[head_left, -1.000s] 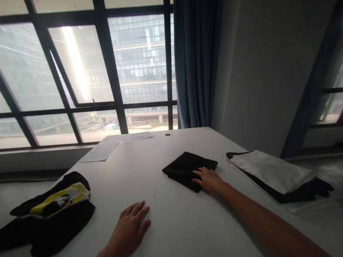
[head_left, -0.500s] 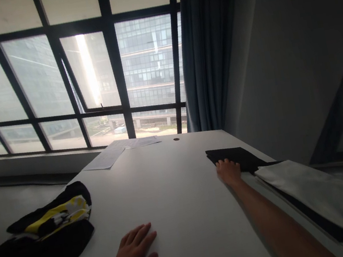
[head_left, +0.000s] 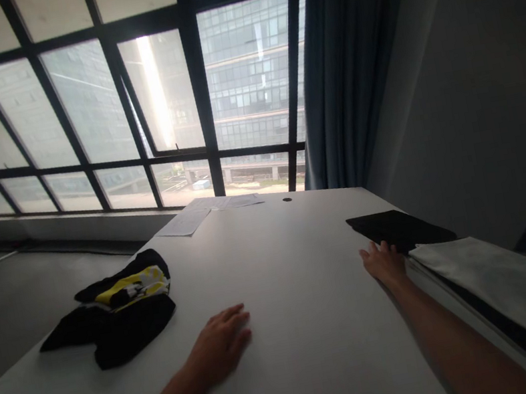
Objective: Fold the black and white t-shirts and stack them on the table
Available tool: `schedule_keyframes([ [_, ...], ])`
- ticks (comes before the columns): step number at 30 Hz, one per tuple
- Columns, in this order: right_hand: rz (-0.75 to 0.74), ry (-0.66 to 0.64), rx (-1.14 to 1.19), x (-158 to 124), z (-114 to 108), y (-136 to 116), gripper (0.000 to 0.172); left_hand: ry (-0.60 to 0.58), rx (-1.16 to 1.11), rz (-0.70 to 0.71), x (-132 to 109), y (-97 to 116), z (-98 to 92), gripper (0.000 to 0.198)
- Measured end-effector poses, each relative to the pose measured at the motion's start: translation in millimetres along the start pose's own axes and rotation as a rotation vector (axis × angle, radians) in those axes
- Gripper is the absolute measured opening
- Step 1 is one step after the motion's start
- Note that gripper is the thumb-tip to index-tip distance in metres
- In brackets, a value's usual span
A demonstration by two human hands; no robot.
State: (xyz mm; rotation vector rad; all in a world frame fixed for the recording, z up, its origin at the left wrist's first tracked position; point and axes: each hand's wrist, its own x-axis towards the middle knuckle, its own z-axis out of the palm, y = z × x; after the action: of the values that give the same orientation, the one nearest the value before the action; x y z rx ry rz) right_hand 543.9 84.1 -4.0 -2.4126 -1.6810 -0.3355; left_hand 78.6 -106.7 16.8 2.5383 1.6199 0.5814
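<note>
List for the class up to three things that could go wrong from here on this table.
1. The folded black fabric reaches about to the right edge of the table; a push from the right hand might send it over.
2. The pale fabric lies right beside it, so sliding the one could perhaps drag or crease the other.
3. The black garment with yellow print lies loosely near the left edge, and could slip off if knocked.

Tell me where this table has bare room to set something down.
Bare: the middle of the white tabletop, between the left hand and right hand, running up toward the papers. Crowded: right edge, with black cloth and pale sheet; left side, with yellow-patterned bundle.
</note>
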Motion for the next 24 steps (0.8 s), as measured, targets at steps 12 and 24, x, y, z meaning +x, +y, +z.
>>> schedule_keyframes([
  [12,-0.379,-0.240,-0.025,-121.2,-55.8,-9.7,0.046,-0.014,0.381,-0.796,-21.3,-96.6,-48.0,0.054],
  [24,-0.723,-0.311,0.370,-152.3,-112.5,-121.2,0.056,-0.195,-0.328,0.114,-22.9,40.7,-20.5,0.024],
])
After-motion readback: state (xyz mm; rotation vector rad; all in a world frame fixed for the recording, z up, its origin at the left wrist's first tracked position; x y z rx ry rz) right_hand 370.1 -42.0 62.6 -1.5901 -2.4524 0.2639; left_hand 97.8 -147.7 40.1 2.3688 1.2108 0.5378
